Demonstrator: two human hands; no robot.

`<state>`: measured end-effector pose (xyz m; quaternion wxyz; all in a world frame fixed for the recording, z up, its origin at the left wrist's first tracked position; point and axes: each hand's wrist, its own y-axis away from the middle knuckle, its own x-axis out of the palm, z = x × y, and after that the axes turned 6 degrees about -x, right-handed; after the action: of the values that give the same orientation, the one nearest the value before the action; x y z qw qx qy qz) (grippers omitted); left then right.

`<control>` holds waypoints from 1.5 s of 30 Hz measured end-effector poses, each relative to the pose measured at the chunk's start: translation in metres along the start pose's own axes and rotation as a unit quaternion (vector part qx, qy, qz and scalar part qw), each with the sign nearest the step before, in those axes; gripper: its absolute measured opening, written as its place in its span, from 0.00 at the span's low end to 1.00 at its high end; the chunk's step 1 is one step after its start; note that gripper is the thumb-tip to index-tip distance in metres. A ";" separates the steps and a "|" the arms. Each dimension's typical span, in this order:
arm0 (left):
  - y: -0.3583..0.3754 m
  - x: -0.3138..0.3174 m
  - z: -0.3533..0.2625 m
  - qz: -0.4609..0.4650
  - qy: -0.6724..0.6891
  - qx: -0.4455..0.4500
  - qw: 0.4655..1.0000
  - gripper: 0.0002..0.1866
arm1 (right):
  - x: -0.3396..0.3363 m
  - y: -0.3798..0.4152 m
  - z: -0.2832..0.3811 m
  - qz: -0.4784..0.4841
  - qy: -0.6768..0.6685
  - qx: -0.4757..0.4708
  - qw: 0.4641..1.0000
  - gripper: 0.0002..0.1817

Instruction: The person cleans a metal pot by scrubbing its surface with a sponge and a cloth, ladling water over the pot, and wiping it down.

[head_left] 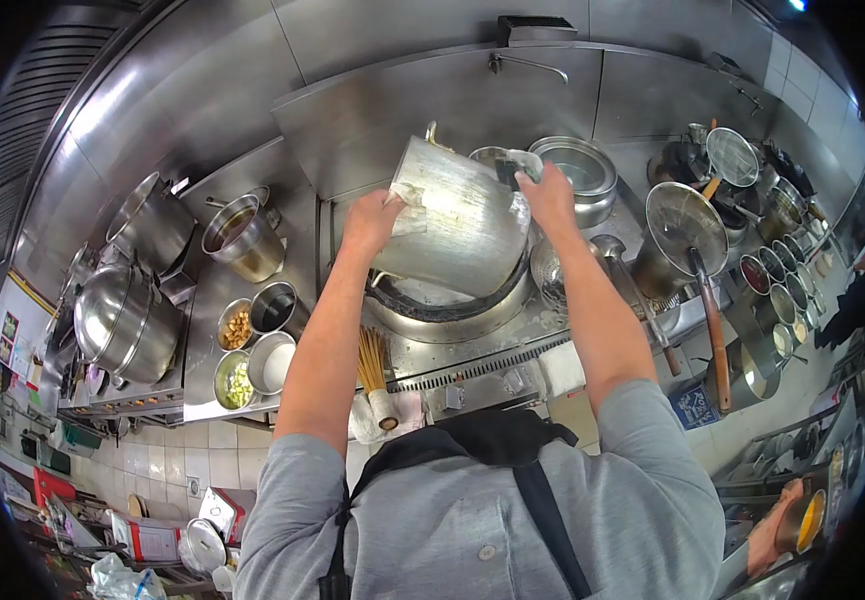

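Note:
A large, worn metal stockpot [462, 220] hangs tilted in front of me, above the round burner ring [462, 325]. My left hand [373, 222] is closed on its left side, with a pale cloth [410, 208] between fingers and metal. On the far right side of the pot, my right hand [549, 196] grips near the rim through another cloth [525, 163]. The fingertips of both hands are partly hidden. What the pot holds, if anything, cannot be seen.
Right of the burner sit a wide pot [602, 205], a perforated ladle [550, 275] and a long-handled strainer [687, 228]. Several small metal containers [272, 360] stand left, near a bamboo brush [376, 375]. A faucet [532, 64] juts from the back wall.

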<state>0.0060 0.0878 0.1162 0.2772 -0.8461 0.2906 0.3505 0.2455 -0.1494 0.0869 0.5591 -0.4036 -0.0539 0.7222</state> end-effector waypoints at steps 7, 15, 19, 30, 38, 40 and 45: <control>0.002 0.004 0.002 -0.014 -0.015 0.002 1.000 0.21 | 0.043 0.040 0.044 -0.007 0.159 -0.185 0.970 0.16; -0.016 -0.002 0.016 0.071 0.021 0.032 0.997 0.20 | 0.072 0.055 0.028 -0.016 0.129 -0.222 0.966 0.15; -0.007 -0.005 0.006 0.102 0.077 0.026 0.991 0.19 | 0.086 0.012 0.022 -0.014 0.013 -0.056 0.998 0.16; 0.011 -0.010 -0.002 0.072 0.064 0.016 0.995 0.18 | 0.081 0.001 0.052 0.004 0.001 -0.079 0.997 0.14; 0.011 -0.001 0.011 0.090 0.095 -0.010 0.991 0.17 | 0.081 -0.033 0.063 0.085 0.021 -0.052 0.995 0.12; 0.011 0.000 0.010 0.079 0.083 -0.003 0.993 0.17 | 0.083 -0.027 0.075 0.062 -0.001 -0.089 0.994 0.13; 0.022 -0.001 0.005 0.064 0.070 -0.006 0.995 0.17 | 0.103 -0.002 0.082 0.043 -0.032 -0.267 0.962 0.14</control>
<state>-0.0120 0.0764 0.1076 0.2278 -0.8499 0.3608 0.3092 0.1896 -0.0307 0.0892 0.3977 -0.5165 -0.2458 0.7174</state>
